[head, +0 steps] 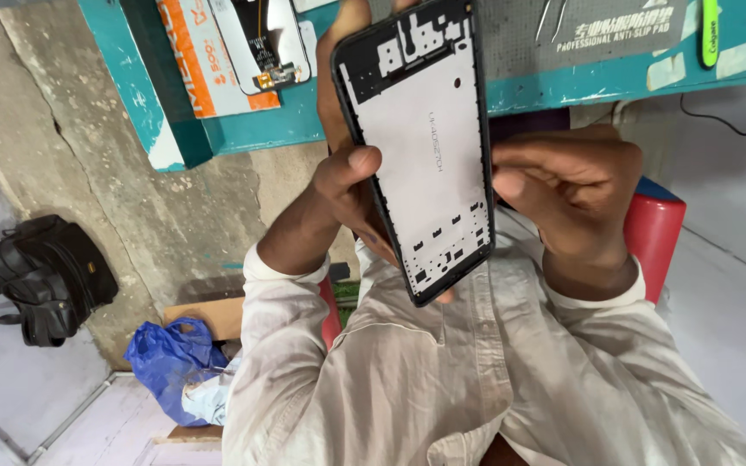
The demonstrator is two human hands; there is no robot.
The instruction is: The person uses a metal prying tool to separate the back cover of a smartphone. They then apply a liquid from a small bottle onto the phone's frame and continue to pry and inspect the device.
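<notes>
The phone screen frame [420,147] is held up in front of the chest, its bare inner side with grey plate and black rim facing the camera. The left hand [351,185] grips its left edge, thumb pressed on the rim and the other fingers hidden behind the frame. The right hand [567,185] has its fingers curled against the right edge. Beyond lies the teal tabletop [304,121] with a grey anti-slip mat [520,39]. A black bag [41,276] sits on the floor.
</notes>
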